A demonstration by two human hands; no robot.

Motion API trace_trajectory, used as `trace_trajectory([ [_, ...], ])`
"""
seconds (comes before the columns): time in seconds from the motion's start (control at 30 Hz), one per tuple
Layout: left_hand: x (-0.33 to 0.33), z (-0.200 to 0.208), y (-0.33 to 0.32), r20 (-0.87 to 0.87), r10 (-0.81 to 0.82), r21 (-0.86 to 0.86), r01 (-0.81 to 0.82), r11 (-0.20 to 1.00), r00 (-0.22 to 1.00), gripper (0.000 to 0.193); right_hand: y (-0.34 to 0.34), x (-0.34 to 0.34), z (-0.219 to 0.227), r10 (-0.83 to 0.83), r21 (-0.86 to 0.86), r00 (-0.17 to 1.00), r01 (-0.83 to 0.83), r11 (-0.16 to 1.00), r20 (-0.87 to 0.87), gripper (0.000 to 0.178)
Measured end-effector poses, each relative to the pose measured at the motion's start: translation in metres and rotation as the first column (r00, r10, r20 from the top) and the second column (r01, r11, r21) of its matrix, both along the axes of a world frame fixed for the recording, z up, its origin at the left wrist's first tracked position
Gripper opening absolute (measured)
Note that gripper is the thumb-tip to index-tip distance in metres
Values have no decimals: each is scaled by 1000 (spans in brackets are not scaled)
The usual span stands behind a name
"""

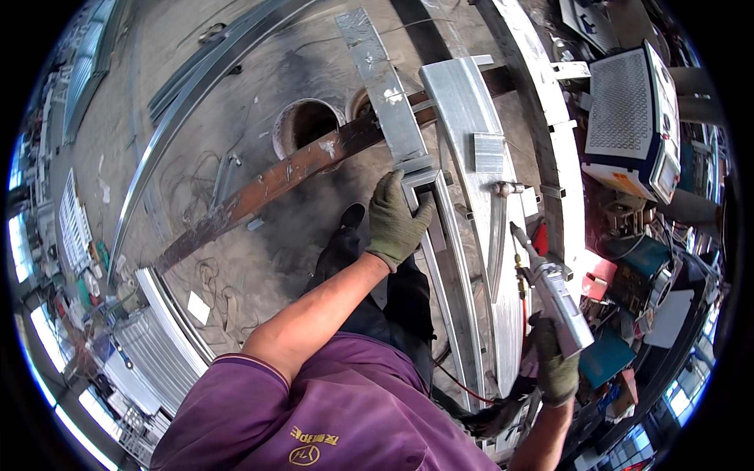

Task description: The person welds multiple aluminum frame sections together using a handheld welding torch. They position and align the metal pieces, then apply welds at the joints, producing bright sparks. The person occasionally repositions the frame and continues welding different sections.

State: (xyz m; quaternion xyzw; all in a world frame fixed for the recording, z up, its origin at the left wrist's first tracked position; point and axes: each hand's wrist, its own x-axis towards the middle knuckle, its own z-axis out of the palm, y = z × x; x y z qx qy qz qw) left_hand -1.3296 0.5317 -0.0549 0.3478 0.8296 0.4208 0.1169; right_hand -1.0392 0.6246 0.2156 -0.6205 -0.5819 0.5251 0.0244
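My left hand [397,222], in a green work glove, grips the far end of a narrow metal frame [448,271]. Its thumb reaches over the frame's opening, and its fingers curl at the outer corner. That end meets a flat galvanized metal bar [385,98] stretching away from me. On the right, my gloved right hand [556,367] is closed around a silver welding gun [559,302], whose nozzle points up and left over the metal. A hammer [499,235] lies on the wide metal channel [463,98] between my hands, near a small metal block [488,153].
A rusty beam [306,165] crosses under the metal pieces. Beyond it stands a round bucket [302,125]. A long steel beam [542,102] runs along the right, beside a white and blue machine cabinet [620,110]. A red hose [463,388] trails low. Long curved profiles [169,133] lie left.
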Motion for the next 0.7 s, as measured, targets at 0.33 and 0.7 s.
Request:
trace_trajectory([
  [0.33, 18, 10, 3, 56, 133, -99, -127, 987, 990, 80, 109, -57, 42, 355, -19, 934, -356, 934, -45, 17],
  [0.7, 52, 31, -4, 583, 278, -531, 99, 842, 764, 68, 120, -125, -53, 799, 129, 571, -792, 597, -187, 26],
])
